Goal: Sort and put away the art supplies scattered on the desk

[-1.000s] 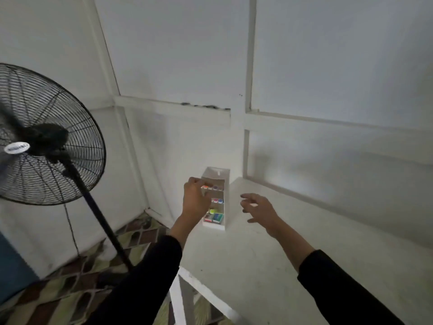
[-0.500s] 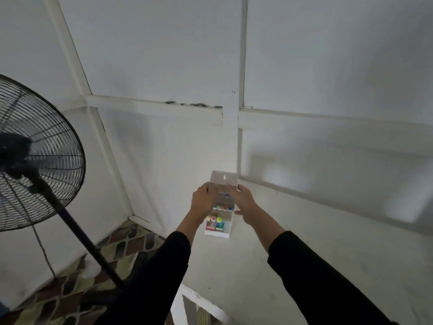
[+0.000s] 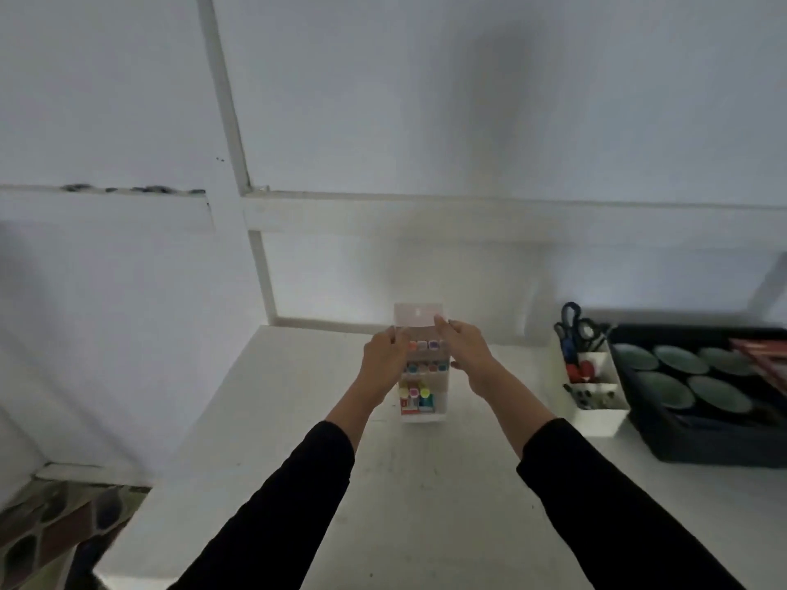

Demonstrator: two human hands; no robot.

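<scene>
A white tiered marker organizer stands on the white desk near the back wall, with coloured marker caps showing in its stepped rows. My left hand grips its upper left side and my right hand grips its upper right side. A pale translucent flap rises above my fingers at the organizer's top. Both sleeves are black.
To the right stands a white desk caddy with blue-handled scissors and small items. Beside it sits a black tray holding several round green paint pans. Patterned floor shows past the desk's left edge.
My right hand came in and closed on the organizer's right side, joining the left. The view swung right: the fan left the frame and the caddy and black tray appeared.
</scene>
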